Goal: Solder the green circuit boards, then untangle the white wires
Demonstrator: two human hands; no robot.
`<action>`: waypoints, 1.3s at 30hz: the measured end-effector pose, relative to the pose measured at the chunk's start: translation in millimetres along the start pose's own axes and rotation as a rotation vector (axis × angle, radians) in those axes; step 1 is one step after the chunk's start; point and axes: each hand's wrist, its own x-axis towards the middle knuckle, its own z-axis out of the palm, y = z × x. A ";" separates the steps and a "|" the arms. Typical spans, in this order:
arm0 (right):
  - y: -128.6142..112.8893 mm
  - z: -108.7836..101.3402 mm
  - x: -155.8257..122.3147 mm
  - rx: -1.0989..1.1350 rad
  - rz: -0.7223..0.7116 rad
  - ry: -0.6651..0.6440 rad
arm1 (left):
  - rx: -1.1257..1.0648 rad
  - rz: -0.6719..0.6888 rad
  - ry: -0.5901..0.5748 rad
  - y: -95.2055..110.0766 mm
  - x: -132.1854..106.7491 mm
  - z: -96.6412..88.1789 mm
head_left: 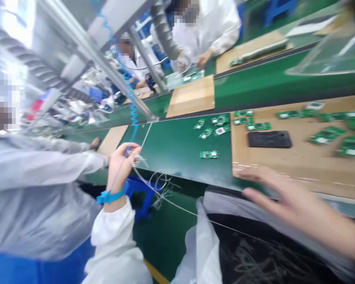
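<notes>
My left hand (122, 162) is raised at the left of the bench edge, fingers pinched on a bundle of thin clear wires (161, 185) that trail down toward my lap. A blue wrist strap (110, 196) with a coiled blue cord (133, 106) is on that wrist. My right hand (286, 197) is blurred, fingers stretched out and apart, holding nothing, reaching over the near edge of the cardboard sheet (296, 161). Small green circuit boards (209, 154) lie on the green mat (177, 146) and on the cardboard.
A black pad (269, 139) rests on the cardboard. A person in a white coat (32, 189) stands close at my left. Other workers sit across the green conveyor (269, 83). A metal frame post (106, 63) slants overhead. A black bag (254, 252) with wires sits at my lap.
</notes>
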 end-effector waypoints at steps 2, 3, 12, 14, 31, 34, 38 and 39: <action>-47.8 49.4 -10.1 0.207 -0.025 -0.255 | 0.005 0.023 0.015 1.5 -19.1 5.2; -69.9 70.6 -14.1 0.285 -0.034 -0.364 | 0.011 0.046 0.012 4.7 -29.8 9.1; -117.2 16.1 36.2 0.533 -0.084 -0.378 | 0.144 0.334 -0.224 28.6 -104.8 37.1; -109.2 -8.7 57.7 0.399 -0.128 -0.257 | 0.068 0.382 -0.297 28.6 -110.1 44.0; -100.5 86.6 131.3 0.225 -0.576 -0.780 | 0.146 0.354 -0.329 94.8 -74.5 47.2; -99.1 69.9 122.0 0.262 -0.523 -0.580 | 0.314 0.244 -0.341 96.7 -67.2 37.9; -110.0 19.5 86.4 0.361 -0.229 -0.122 | 0.314 -0.010 -0.458 91.8 -65.1 27.2; -117.3 13.7 75.1 0.437 -0.198 -0.167 | 0.283 -0.073 -0.492 90.4 -64.7 27.6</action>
